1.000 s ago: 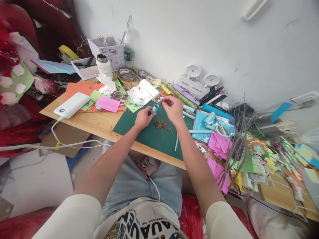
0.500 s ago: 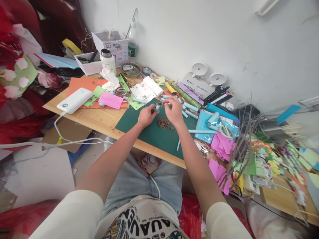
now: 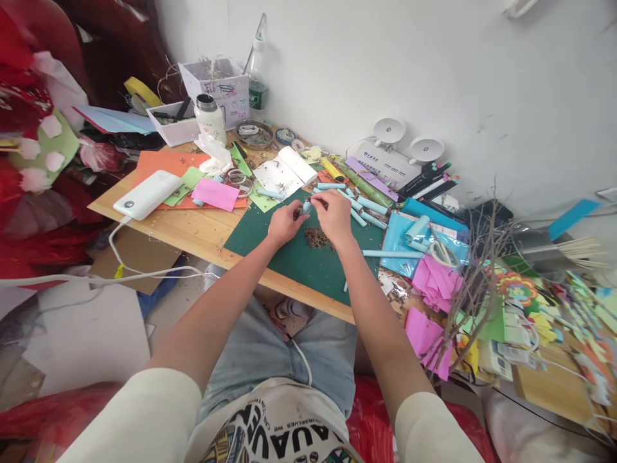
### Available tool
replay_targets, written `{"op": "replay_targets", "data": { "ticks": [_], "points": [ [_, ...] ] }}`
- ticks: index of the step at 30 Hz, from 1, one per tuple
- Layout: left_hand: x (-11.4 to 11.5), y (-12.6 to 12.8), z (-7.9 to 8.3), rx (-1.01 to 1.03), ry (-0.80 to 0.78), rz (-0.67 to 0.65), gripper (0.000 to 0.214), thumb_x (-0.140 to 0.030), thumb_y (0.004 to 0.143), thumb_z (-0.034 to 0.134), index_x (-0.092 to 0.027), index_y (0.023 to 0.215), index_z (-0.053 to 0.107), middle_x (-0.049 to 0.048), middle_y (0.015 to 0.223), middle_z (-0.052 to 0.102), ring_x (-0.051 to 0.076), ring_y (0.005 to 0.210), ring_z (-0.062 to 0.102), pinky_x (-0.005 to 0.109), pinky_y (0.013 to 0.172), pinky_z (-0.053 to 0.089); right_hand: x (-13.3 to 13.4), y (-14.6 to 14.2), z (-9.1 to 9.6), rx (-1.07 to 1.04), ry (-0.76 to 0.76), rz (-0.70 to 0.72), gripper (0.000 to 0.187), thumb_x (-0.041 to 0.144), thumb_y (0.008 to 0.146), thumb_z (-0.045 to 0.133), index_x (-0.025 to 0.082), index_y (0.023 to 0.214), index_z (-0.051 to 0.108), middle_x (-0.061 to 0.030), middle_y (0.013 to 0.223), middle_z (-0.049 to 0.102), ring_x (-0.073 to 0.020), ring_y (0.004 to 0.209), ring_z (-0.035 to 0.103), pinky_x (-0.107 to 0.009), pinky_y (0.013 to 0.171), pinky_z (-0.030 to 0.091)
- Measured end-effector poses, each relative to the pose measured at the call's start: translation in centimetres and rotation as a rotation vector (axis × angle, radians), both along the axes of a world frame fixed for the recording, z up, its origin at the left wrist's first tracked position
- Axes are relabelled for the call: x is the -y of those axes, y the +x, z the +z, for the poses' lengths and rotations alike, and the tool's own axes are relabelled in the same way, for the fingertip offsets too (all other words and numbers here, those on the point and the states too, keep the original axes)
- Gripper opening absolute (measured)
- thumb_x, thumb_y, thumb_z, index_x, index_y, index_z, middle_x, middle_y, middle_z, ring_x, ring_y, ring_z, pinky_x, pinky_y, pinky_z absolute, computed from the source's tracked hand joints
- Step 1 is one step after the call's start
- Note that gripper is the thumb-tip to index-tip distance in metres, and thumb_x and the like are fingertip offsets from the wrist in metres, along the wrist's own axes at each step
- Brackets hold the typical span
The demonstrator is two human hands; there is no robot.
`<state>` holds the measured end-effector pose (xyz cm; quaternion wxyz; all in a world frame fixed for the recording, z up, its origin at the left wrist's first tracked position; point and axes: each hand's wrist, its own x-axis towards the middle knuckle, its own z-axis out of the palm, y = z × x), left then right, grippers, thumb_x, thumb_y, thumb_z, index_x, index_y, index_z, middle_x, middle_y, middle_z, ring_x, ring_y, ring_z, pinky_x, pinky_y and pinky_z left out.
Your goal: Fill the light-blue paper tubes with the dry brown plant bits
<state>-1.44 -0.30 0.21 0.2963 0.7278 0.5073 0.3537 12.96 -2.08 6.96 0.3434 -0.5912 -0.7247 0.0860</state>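
Observation:
Over the green cutting mat (image 3: 270, 238), my left hand (image 3: 285, 224) is closed round a short light-blue paper tube (image 3: 307, 206). Its fingers wrap the tube's side, and one end points up and away from me. My right hand (image 3: 333, 212) pinches at that upper end; whatever is between its fingertips is too small to make out. Just below both hands lies a small heap of brown dried bits (image 3: 317, 237). Several more light-blue paper rolls (image 3: 372, 205) are scattered behind and to the right of my right hand.
A white power bank (image 3: 147, 195) with a cable sits at the left. An uncapped white bottle (image 3: 210, 120) stands farther back. A white router-like box (image 3: 385, 164) leans by the wall. Bare twigs (image 3: 475, 289) and pink paper (image 3: 436, 283) crowd the right side.
My right hand has shifted slightly left, closer to the tube's end. My left hand keeps its hold. The whole view has turned a little.

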Motion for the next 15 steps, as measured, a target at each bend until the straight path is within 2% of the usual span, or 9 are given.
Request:
{"op": "replay_targets", "data": {
  "ticks": [3, 8, 11, 15],
  "points": [
    [0.0, 0.0, 0.1, -0.01, -0.004, 0.008, 0.022, -0.038, 0.085, 0.06, -0.024, 0.102, 0.063, 0.0028, 0.092, 0.073, 0.018, 0.081, 0.066, 0.027, 0.075, 0.05, 0.2, 0.1, 0.9, 0.125, -0.01, 0.031, 0.023, 0.025, 0.088, 0.048, 0.019, 0.086, 0.07, -0.0101, 0.096, 0.061, -0.0244, 0.089, 0.058, -0.038, 0.083, 0.048],
    [0.0, 0.1, -0.1, 0.018, 0.014, -0.003, 0.021, -0.036, 0.083, 0.062, -0.024, 0.1, 0.062, 0.0017, 0.09, 0.073, 0.018, 0.081, 0.067, 0.027, 0.075, 0.05, 0.7, 0.2, 2.3, 0.154, 0.054, -0.031, 0.03, 0.014, 0.085, 0.041, 0.019, 0.095, 0.069, -0.0106, 0.099, 0.058, -0.0252, 0.096, 0.055, -0.038, 0.084, 0.047],
    [0.0, 0.1, -0.2, 0.014, 0.021, 0.001, 0.02, -0.035, 0.084, 0.061, -0.024, 0.101, 0.062, 0.0021, 0.091, 0.073, 0.019, 0.081, 0.066, 0.027, 0.074, 0.05, 0.6, -0.1, 2.1, 0.221, 0.024, 0.006, 0.03, 0.01, 0.08, 0.043, 0.019, 0.09, 0.07, -0.0113, 0.1, 0.055, -0.0274, 0.102, 0.052, -0.039, 0.083, 0.047],
    [0.0, 0.0, -0.1, 0.004, -0.001, -0.004, 0.021, -0.036, 0.084, 0.06, -0.024, 0.102, 0.062, 0.0029, 0.093, 0.073, 0.018, 0.083, 0.066, 0.027, 0.076, 0.05, 0.0, -0.4, 1.1, 0.308, -0.1, 0.028, 0.026, 0.009, 0.078, 0.047, 0.019, 0.082, 0.07, -0.0126, 0.098, 0.055, -0.0299, 0.1, 0.05, -0.041, 0.079, 0.048]
  ]
}}
